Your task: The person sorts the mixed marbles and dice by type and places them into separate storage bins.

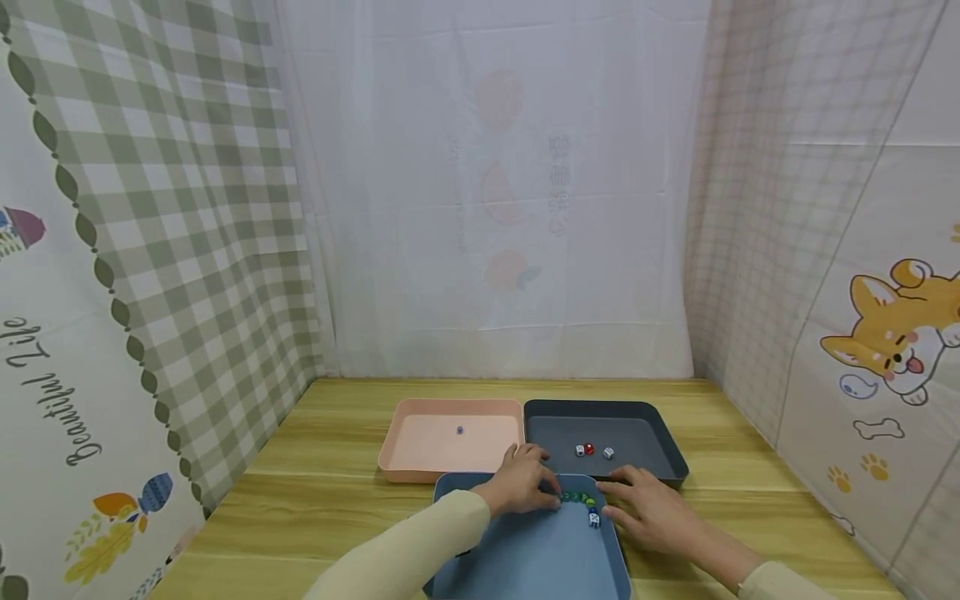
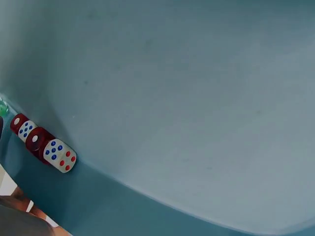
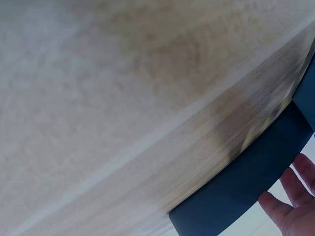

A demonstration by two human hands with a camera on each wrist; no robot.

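Note:
In the head view my left hand (image 1: 525, 482) reaches over the far side of a blue tray (image 1: 551, 558), thumb and forefinger bent close to a row of green dice (image 1: 576, 497). Whether a die is between those fingertips is hidden. A blue-and-white die (image 1: 594, 519) lies near the tray's right wall. My right hand (image 1: 656, 510) is at the tray's far right corner, fingers loosely spread by the rim. The left wrist view has red and white dice (image 2: 43, 142) lined up against the tray wall, beside a green piece (image 2: 3, 107) at the frame's edge.
Behind the blue tray stand a pink tray (image 1: 405, 454) with one tiny die (image 1: 460, 430) and a dark tray (image 1: 637, 417) holding two white dice and a red die (image 1: 588, 449). Wooden table (image 1: 330, 492) surrounds them. Curtains (image 1: 495, 192) enclose the back and sides.

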